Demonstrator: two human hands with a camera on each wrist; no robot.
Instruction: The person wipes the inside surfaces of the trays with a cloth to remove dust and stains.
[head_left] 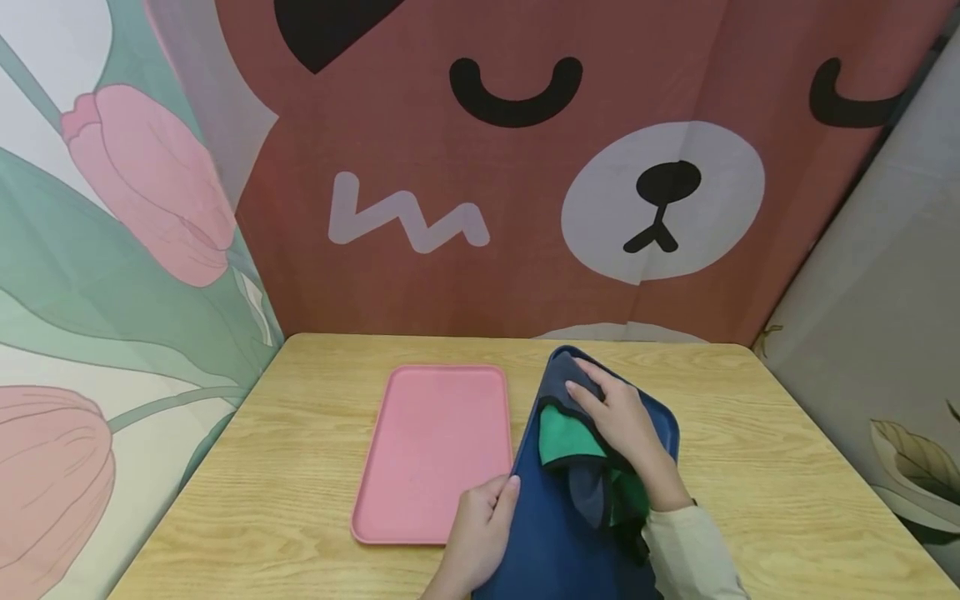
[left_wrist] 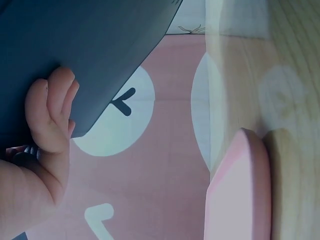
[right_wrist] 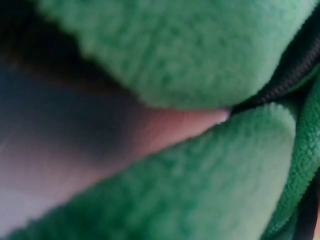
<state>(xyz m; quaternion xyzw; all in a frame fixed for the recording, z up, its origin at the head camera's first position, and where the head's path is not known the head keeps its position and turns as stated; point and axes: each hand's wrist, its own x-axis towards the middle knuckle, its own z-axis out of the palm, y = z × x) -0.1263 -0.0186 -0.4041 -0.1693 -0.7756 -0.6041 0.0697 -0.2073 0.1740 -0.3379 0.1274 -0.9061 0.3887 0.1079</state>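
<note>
A blue tray (head_left: 540,542) is held tilted up over the table, and its underside (left_wrist: 110,45) fills the upper left of the left wrist view. My left hand (head_left: 482,527) grips its left edge, thumb on the inner face and fingers (left_wrist: 60,92) against the underside. With my right hand (head_left: 618,417) I hold a grey and green cloth (head_left: 572,437) with dark edging against the inner face, close to the top left corner. Part of the cloth hangs below the palm. Fuzzy green folds (right_wrist: 200,55) surround a finger in the right wrist view.
Left of the blue tray, a pink tray (head_left: 442,450) lies flat on the wooden table (head_left: 300,467). A brown curtain with a bear face (head_left: 420,292) hangs behind the table; a flower-patterned curtain (head_left: 150,333) is at the left and a pale one (head_left: 862,292) at the right.
</note>
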